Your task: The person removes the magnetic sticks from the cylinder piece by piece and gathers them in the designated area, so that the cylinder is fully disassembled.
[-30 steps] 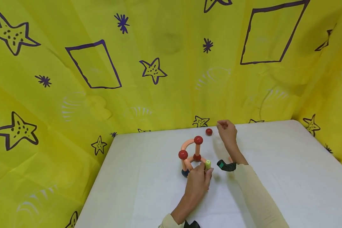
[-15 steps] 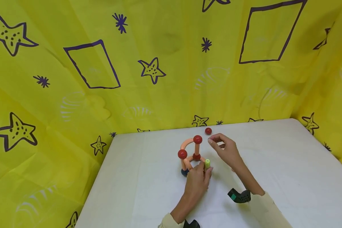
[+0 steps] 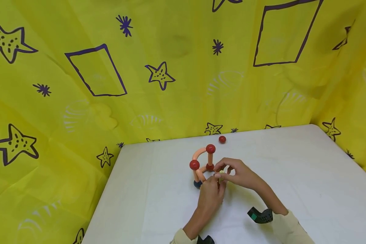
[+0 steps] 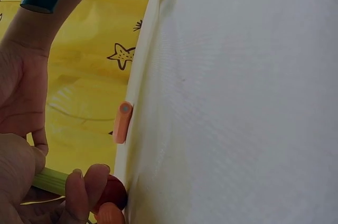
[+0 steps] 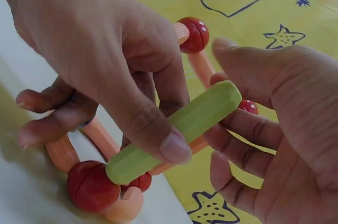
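My left hand [image 3: 209, 198] pinches a light green magnetic rod [image 5: 174, 134], its thumb lying along the side. The rod's lower end meets a red ball [image 5: 94, 186] in the right wrist view. My right hand [image 3: 242, 173] is at the rod's upper end, thumb and fingers spread on either side; the thumb looks apart from the rod and I cannot tell whether a fingertip touches it. Beside the left hand stands a magnetic frame of orange rods [image 3: 210, 159], red balls [image 3: 194, 165] and a dark blue ball [image 3: 197, 184]. The left hand hides part of it.
A loose red ball [image 3: 222, 139] lies near the back edge of the white table [image 3: 152, 169]. In the left wrist view a separate orange rod [image 4: 123, 122] lies on the cloth. A yellow patterned curtain [image 3: 183, 112] rises behind and beside the table.
My right hand has come from the back right, beside the loose red ball, leftward and nearer to the green rod's upper end. The left hand and the frame have stayed put.
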Demonstrator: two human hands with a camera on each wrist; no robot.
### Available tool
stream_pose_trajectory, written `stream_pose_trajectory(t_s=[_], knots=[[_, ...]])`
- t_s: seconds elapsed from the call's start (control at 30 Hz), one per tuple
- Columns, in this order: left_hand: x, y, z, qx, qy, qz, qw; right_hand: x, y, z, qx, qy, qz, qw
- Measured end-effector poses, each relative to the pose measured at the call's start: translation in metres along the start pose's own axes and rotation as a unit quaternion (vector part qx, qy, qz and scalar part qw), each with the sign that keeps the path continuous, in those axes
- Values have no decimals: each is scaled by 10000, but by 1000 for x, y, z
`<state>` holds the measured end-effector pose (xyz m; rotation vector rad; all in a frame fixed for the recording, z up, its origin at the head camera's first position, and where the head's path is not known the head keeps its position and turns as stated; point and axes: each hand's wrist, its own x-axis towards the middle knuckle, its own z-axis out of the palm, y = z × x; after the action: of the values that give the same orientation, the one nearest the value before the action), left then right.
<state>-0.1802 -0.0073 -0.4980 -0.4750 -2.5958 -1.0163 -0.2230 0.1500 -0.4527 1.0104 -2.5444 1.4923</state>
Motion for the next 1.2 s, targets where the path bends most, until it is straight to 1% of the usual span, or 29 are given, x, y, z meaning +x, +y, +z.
stream_pose_trajectory(t_s=[0.13, 0.27, 0.43, 0.53, 0.63, 0.73, 0.87, 0.97, 1.13, 1.2], knots=[[1, 1, 1, 67, -4, -13, 10000, -1, 2, -2, -169, -205, 89, 9996], [0, 0, 0, 178, -131, -100, 9997, -4, 4, -4, -346, -420, 101, 9985], [-1, -3, 1, 550, -218, -164, 9981, -8, 8, -1, -355, -687, 110, 9969], [-3, -5, 2, 781, -303, -180, 9963, -10, 11, 3, -375, -774, 155, 9962], [-4, -6, 2, 902, -420, -180, 9949, -11, 13, 5, -415, -854, 193, 9953], [-5, -7, 2, 932, -510, -208, 9941, -12, 14, 6, -483, -879, 249, 9946], [-5, -7, 2, 820, -645, -304, 9941, -13, 13, 7, -617, -804, 316, 9943], [-4, -7, 2, 747, -719, -358, 9940, -13, 12, 6, -620, -747, 346, 9947], [-4, -6, 3, 861, -654, -310, 9936, -15, 14, 6, -711, -645, 361, 9947], [-4, -5, 3, 876, -653, -338, 9934, -16, 15, 6, -738, -599, 396, 9947]])
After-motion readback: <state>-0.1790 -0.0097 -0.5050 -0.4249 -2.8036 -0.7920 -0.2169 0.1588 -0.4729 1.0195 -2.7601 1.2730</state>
